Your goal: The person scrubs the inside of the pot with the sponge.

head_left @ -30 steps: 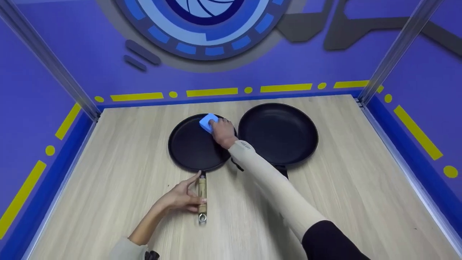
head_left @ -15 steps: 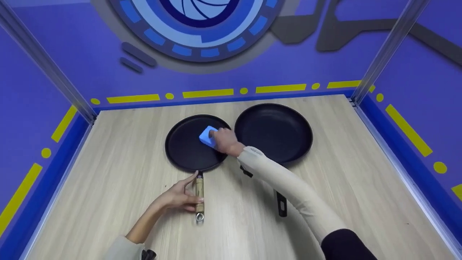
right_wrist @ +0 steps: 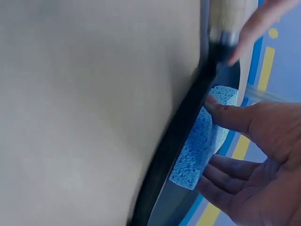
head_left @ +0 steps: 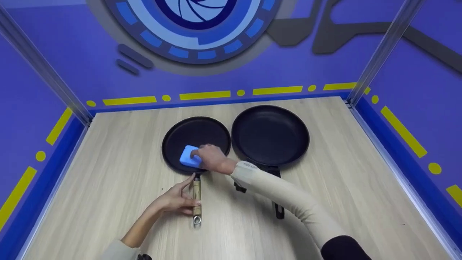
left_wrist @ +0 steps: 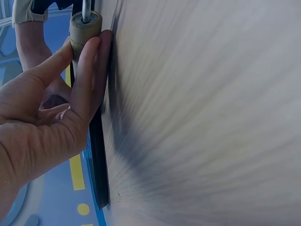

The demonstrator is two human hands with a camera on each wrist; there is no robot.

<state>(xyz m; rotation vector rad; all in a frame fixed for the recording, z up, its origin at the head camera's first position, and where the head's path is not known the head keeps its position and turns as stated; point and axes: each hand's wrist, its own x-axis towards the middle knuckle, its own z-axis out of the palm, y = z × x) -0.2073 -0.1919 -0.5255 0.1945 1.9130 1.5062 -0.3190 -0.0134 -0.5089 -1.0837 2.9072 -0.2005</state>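
Observation:
A flat black pan (head_left: 195,131) with a low rim lies left of centre on the table. Its wooden handle (head_left: 196,193), tipped with a metal ring, points toward me. My left hand (head_left: 177,198) holds that handle from the left, thumb and fingers on either side of it; the left wrist view shows the handle's round end (left_wrist: 86,30) between them. In my right hand (head_left: 213,157) is a blue sponge (head_left: 190,156), pinched between thumb and fingers at the near part of the pan. The right wrist view shows the sponge's porous side (right_wrist: 195,150) just inside the pan's rim.
A larger, deeper black frying pan (head_left: 270,135) stands right beside the first, its black handle (head_left: 279,209) partly under my right sleeve (head_left: 285,191). Blue-purple walls (head_left: 202,83) enclose the wooden table (head_left: 119,144) at the back and sides.
My right hand has drawn the sponge from the far part of the flat pan toward me, to its near edge. The left hand keeps its hold on the handle. The head view shifts slightly.

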